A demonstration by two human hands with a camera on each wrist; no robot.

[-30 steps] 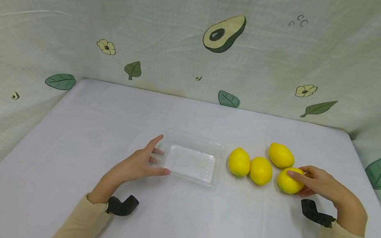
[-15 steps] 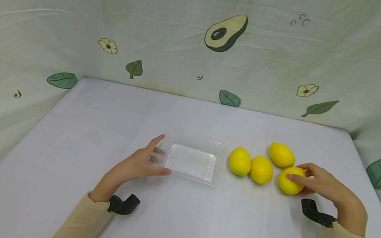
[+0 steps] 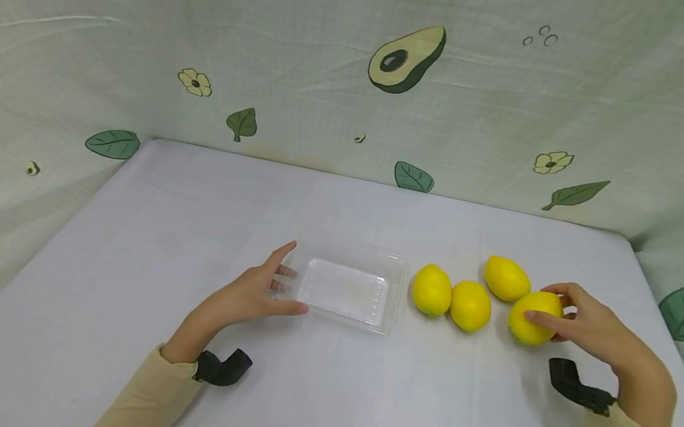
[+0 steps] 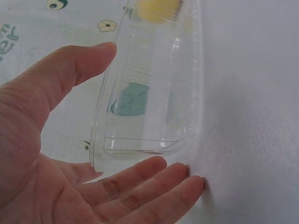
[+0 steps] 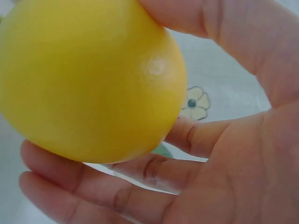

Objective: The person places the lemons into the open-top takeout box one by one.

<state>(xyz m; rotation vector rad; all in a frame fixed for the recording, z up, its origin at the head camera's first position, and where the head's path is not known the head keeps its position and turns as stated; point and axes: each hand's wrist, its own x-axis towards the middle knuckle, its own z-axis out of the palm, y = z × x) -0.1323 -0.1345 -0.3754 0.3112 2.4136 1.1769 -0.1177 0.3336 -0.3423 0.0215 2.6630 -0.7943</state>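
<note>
In the head view my right hand (image 3: 599, 330) holds a yellow lemon (image 3: 530, 319) between thumb and fingers, seemingly just off the cloth. The right wrist view shows that lemon (image 5: 93, 84) large, fingers beneath it and thumb above. At the left end of a clear plastic tray (image 3: 344, 293) is my left hand (image 3: 248, 296), thumb and fingers spread. Up close, the left thumb (image 4: 84, 63) lies at the tray's rim and the fingers stretch out by its end wall; how firmly they touch, I cannot tell. Nothing lies in the tray.
Right of the tray, two lemons stand side by side, one lemon (image 3: 432, 290) nearer it and another lemon (image 3: 470, 306) beyond. A further lemon (image 3: 506, 278) lies behind the held one. White cloth covers the table (image 3: 351, 409); an avocado-print curtain (image 3: 314, 52) hangs behind.
My right hand has shifted slightly right, and the lemon it holds has risen and moved right with it. The left hand and tray hold their places.
</note>
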